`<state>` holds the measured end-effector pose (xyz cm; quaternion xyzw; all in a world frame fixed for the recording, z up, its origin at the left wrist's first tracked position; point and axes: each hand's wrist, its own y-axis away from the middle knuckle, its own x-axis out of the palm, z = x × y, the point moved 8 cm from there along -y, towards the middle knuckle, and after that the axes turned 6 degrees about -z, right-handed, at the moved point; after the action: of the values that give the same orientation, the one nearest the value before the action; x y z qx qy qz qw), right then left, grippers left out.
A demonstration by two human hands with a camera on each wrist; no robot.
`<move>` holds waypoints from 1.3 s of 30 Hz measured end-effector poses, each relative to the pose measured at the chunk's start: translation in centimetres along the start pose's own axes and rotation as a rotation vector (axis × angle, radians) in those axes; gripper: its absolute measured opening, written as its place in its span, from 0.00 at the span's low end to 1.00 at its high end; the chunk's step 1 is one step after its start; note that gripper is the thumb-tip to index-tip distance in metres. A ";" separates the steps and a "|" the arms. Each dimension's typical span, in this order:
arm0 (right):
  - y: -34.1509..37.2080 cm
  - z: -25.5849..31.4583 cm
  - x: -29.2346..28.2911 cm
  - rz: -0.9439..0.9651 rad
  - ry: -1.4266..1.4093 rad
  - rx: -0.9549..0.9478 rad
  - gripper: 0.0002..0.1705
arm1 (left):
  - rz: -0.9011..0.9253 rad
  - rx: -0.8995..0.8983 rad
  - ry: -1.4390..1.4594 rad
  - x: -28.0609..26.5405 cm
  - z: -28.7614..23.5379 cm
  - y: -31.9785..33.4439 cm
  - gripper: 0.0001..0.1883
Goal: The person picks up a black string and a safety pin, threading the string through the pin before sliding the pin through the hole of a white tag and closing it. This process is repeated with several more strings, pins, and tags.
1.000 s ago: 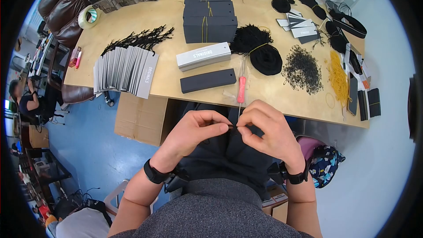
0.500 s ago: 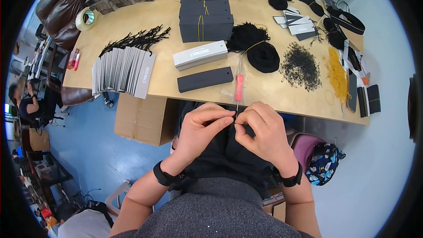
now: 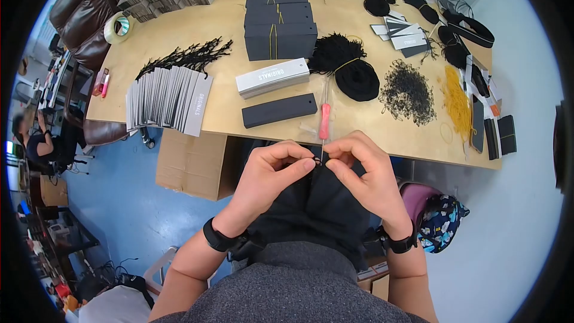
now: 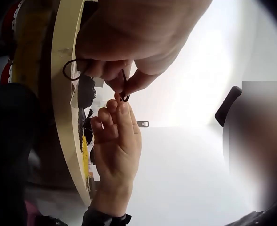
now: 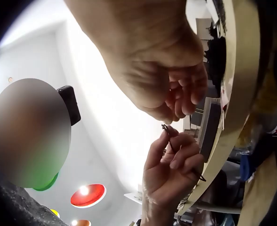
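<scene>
Close together over the lap, just off the table's front edge, both hands work on a thin black cord (image 4: 124,98). My left hand (image 3: 263,174) pinches it between thumb and forefinger; a small knot-like loop shows at those fingertips, and a longer loop of the cord hangs out past the palm in the left wrist view. Facing it, my right hand (image 3: 368,176) has its thumb and forefinger tips right at the small loop, pinching there. A red-handled tool (image 3: 324,121) with a thin metal shaft lies at the table edge, its shaft pointing towards the fingertips.
On the table (image 3: 227,93) are fanned grey tags (image 3: 170,98), a dark card stack (image 3: 280,110), a white tag stack (image 3: 272,78), banded dark stacks (image 3: 281,42), bundled black cords (image 3: 357,78), a heap of small black loops (image 3: 408,93) and yellow rubber bands (image 3: 459,104). A cardboard box (image 3: 191,164) stands below.
Both hands have risen slightly towards the table edge. My right thumb has straightened, and the small loop of cord now shows between the fingertips. The tool has stayed in place.
</scene>
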<state>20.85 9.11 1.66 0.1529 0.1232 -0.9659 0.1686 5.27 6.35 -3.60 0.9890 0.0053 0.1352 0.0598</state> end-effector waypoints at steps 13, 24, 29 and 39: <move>-0.3 3.4 1.2 0.051 0.423 -0.532 0.12 | 0.062 -0.246 0.029 -0.2 1.4 0.5 0.09; 0.0 3.4 0.9 0.016 0.407 -0.538 0.13 | 0.098 -0.271 -0.085 -0.3 1.0 0.7 0.07; 0.0 3.7 1.6 0.074 0.459 -0.576 0.13 | 0.094 -0.266 -0.096 -0.6 0.9 0.9 0.07; 0.0 3.5 1.5 0.030 0.444 -0.539 0.13 | 0.096 -0.263 -0.072 -0.6 1.1 0.9 0.07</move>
<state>18.57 7.69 4.38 0.3109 0.4053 -0.8392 0.1865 4.97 5.33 -4.68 0.9759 -0.0619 0.1021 0.1824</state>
